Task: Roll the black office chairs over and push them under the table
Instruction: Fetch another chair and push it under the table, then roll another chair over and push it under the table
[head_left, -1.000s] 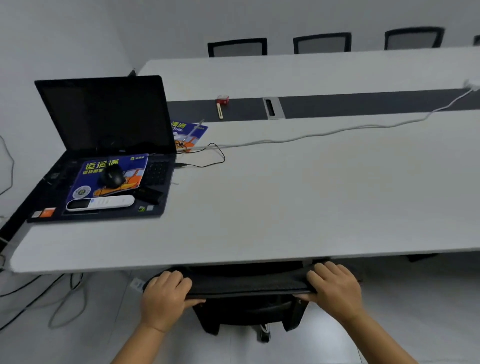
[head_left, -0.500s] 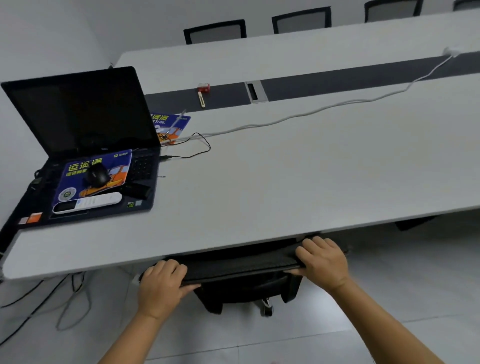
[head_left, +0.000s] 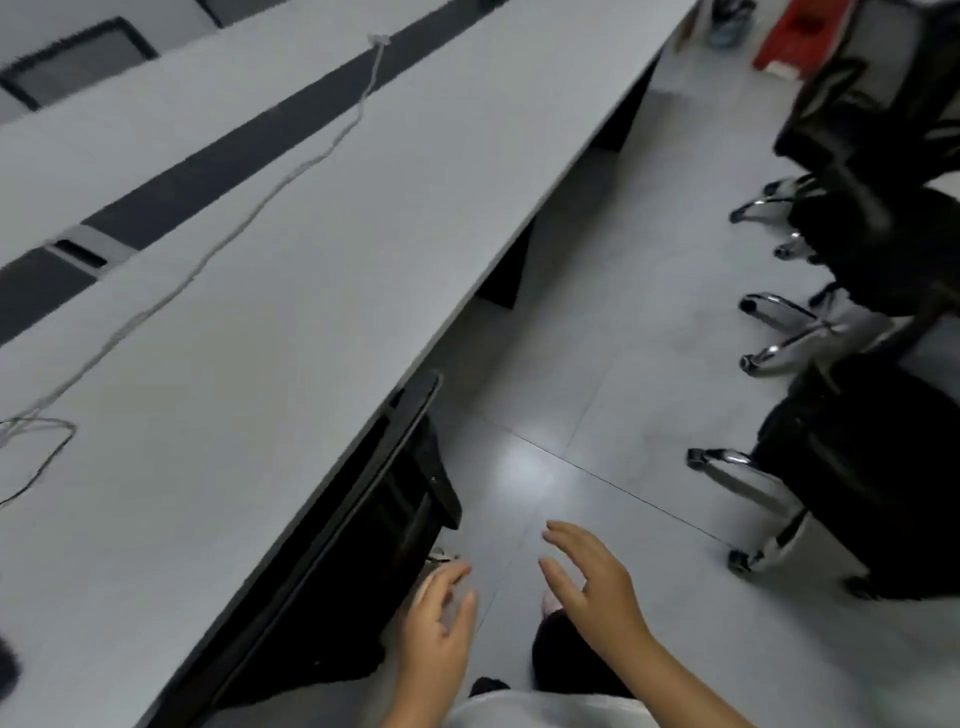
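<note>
One black office chair (head_left: 384, 519) stands tucked under the long grey table (head_left: 260, 312), only its backrest showing past the edge. My left hand (head_left: 439, 631) hovers just right of that backrest, fingers relaxed, holding nothing. My right hand (head_left: 589, 577) floats over the floor with fingers spread, also free. Three more black chairs on chrome bases stand apart from the table at the right: a near one (head_left: 872, 478), a middle one (head_left: 883, 249) and a far one (head_left: 872, 93).
A white cable (head_left: 249, 218) runs across the table toward a dark centre strip (head_left: 218, 156). Light tiled floor (head_left: 597, 338) lies between the table edge and the loose chairs. A red object (head_left: 795, 31) sits on the floor at the far right. Another chair back (head_left: 78, 57) shows beyond the table.
Both hands have let go of the chair's backrest, which now stays under the table. My view has swung right, away from the laptop, toward the loose chairs.
</note>
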